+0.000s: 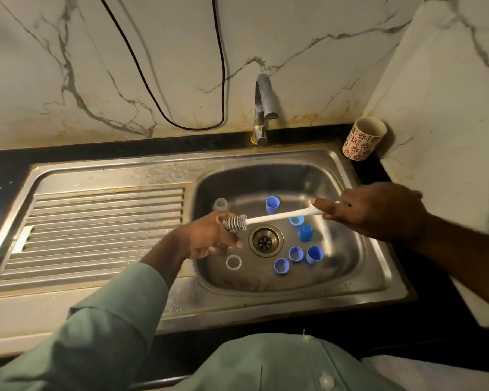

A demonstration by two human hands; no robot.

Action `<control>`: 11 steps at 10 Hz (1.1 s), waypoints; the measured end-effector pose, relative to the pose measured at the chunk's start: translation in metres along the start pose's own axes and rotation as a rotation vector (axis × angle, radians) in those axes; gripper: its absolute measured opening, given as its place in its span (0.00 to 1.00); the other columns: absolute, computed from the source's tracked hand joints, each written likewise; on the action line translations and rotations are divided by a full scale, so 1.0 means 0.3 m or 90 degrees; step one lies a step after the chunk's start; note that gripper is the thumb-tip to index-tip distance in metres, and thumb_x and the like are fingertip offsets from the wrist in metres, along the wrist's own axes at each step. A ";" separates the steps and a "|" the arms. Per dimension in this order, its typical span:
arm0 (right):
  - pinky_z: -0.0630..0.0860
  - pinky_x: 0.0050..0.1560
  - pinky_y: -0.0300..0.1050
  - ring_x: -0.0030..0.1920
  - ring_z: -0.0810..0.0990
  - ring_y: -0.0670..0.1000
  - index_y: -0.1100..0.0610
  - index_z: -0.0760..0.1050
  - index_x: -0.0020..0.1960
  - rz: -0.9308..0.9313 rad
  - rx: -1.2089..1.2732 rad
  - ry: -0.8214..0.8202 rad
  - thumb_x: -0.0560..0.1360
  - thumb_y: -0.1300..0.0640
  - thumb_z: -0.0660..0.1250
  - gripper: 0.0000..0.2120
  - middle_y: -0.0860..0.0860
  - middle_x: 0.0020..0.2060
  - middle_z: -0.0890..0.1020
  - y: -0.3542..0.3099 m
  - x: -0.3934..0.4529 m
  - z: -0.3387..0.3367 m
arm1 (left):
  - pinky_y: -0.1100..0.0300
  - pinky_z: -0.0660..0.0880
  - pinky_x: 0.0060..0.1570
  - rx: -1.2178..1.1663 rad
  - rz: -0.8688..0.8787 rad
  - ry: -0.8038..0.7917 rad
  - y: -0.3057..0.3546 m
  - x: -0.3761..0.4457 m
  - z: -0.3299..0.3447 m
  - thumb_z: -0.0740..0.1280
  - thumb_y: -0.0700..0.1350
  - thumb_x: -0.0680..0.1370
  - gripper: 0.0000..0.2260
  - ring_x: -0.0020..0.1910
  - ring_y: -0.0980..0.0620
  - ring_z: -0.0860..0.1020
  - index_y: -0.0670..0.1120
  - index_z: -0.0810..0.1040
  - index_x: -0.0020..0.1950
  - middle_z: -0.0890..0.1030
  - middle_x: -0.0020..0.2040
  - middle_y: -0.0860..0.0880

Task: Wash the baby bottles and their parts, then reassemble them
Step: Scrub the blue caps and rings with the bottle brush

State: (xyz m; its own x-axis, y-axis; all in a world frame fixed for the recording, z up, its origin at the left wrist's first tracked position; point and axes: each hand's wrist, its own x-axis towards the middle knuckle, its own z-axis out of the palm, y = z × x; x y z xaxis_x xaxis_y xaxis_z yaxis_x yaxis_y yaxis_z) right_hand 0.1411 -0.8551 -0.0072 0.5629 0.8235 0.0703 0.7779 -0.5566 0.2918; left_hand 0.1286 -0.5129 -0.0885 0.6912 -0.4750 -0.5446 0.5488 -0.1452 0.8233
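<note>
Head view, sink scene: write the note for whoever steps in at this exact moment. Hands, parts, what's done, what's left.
Right hand grips the white handle of the bottle brush, held over the sink.
Left hand holds the grey bristle head of the brush between its fingers.
Six blue parts lie loose in the basin around the drain, for example one blue cap at the back. A clear ring sits front left and a clear piece back left.
Tap shows no running water.
Done: parts are apart and in the sink.
Left: scrub, rinse, reassemble. No bottle bodies are in view.
</note>
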 end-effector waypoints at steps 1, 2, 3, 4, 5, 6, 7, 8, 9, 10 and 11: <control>0.74 0.25 0.46 0.26 0.74 0.50 0.43 0.79 0.61 0.382 0.571 -0.212 0.72 0.37 0.66 0.20 0.50 0.33 0.81 -0.108 -0.003 -0.011 | 0.69 0.68 0.26 0.094 0.171 0.366 -0.005 0.016 0.041 0.72 0.29 0.72 0.12 0.31 0.56 0.74 0.45 0.75 0.44 0.78 0.37 0.49; 0.61 0.22 0.36 0.21 0.64 0.47 0.49 0.81 0.51 0.549 1.052 -0.303 0.64 0.32 0.69 0.25 0.52 0.28 0.74 -0.192 -0.010 0.012 | 0.72 0.71 0.33 0.116 0.334 0.636 -0.024 0.029 0.106 0.72 0.33 0.75 0.15 0.38 0.60 0.76 0.50 0.72 0.48 0.79 0.43 0.53; 0.61 0.22 0.35 0.21 0.64 0.46 0.39 0.80 0.49 0.558 1.048 -0.179 0.77 0.41 0.63 0.08 0.51 0.27 0.72 -0.292 -0.008 0.012 | 0.69 0.75 0.33 0.061 0.344 0.667 -0.042 0.031 0.130 0.74 0.36 0.75 0.23 0.43 0.61 0.80 0.54 0.68 0.61 0.80 0.53 0.51; 0.64 0.22 0.37 0.21 0.65 0.45 0.38 0.79 0.52 0.552 0.951 -0.154 0.80 0.47 0.61 0.09 0.47 0.24 0.70 -0.375 0.040 -0.004 | 0.51 0.83 0.45 -0.009 0.328 0.688 -0.022 0.043 0.158 0.73 0.33 0.75 0.29 0.48 0.49 0.83 0.51 0.65 0.69 0.81 0.57 0.44; 0.67 0.21 0.39 0.20 0.67 0.46 0.48 0.76 0.61 0.540 0.838 -0.160 0.81 0.50 0.60 0.12 0.45 0.20 0.70 -0.420 0.095 -0.029 | 0.46 0.81 0.53 -0.051 0.326 0.675 -0.002 0.052 0.189 0.70 0.32 0.77 0.32 0.53 0.44 0.83 0.52 0.61 0.76 0.80 0.59 0.44; 0.66 0.19 0.33 0.18 0.70 0.42 0.45 0.72 0.67 0.491 0.702 -0.189 0.80 0.46 0.58 0.16 0.42 0.21 0.74 -0.426 0.099 -0.079 | 0.63 0.80 0.47 -0.083 0.302 0.727 0.005 0.056 0.164 0.70 0.31 0.76 0.38 0.54 0.48 0.81 0.53 0.57 0.79 0.77 0.60 0.51; 0.66 0.20 0.29 0.21 0.72 0.36 0.47 0.72 0.66 0.457 0.643 -0.218 0.81 0.47 0.57 0.15 0.45 0.29 0.77 -0.417 0.136 -0.129 | 0.56 0.82 0.52 -0.047 0.307 0.725 0.006 0.059 0.184 0.70 0.31 0.77 0.38 0.55 0.46 0.82 0.54 0.57 0.79 0.78 0.64 0.45; 0.71 0.22 0.38 0.20 0.71 0.44 0.50 0.74 0.59 0.469 0.642 -0.244 0.81 0.47 0.56 0.12 0.52 0.37 0.79 -0.420 0.174 -0.156 | 0.51 0.83 0.51 -0.128 0.297 0.710 0.017 0.056 0.168 0.70 0.37 0.77 0.37 0.55 0.43 0.82 0.56 0.56 0.79 0.77 0.64 0.40; 0.69 0.26 0.39 0.25 0.72 0.45 0.49 0.74 0.58 0.435 0.564 -0.263 0.81 0.45 0.56 0.13 0.48 0.33 0.75 -0.434 0.159 -0.173 | 0.61 0.77 0.60 -0.333 0.322 0.702 0.030 0.055 0.124 0.69 0.53 0.74 0.36 0.65 0.42 0.77 0.55 0.59 0.79 0.72 0.70 0.42; 0.65 0.30 0.38 0.31 0.72 0.45 0.51 0.74 0.59 0.452 0.549 -0.233 0.82 0.47 0.56 0.13 0.46 0.33 0.73 -0.427 0.206 -0.156 | 0.50 0.77 0.64 -0.169 0.319 0.706 0.017 0.075 0.160 0.68 0.33 0.78 0.32 0.66 0.40 0.77 0.50 0.60 0.78 0.73 0.70 0.41; 0.74 0.38 0.43 0.37 0.77 0.49 0.48 0.73 0.58 0.432 0.543 -0.234 0.81 0.46 0.55 0.12 0.46 0.37 0.76 -0.443 0.191 -0.158 | 0.52 0.82 0.52 -0.170 0.313 0.751 0.017 0.076 0.123 0.66 0.36 0.80 0.28 0.61 0.39 0.80 0.54 0.62 0.76 0.75 0.67 0.39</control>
State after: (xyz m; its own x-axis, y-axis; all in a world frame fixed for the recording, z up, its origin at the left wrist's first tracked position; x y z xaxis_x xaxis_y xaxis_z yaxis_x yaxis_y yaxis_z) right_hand 0.0566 -0.7288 0.0033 0.8768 0.3227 -0.3566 0.1415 -0.8818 -0.4499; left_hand 0.1297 -0.5565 -0.0907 0.7637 0.6339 -0.1224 0.1043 0.0659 0.9924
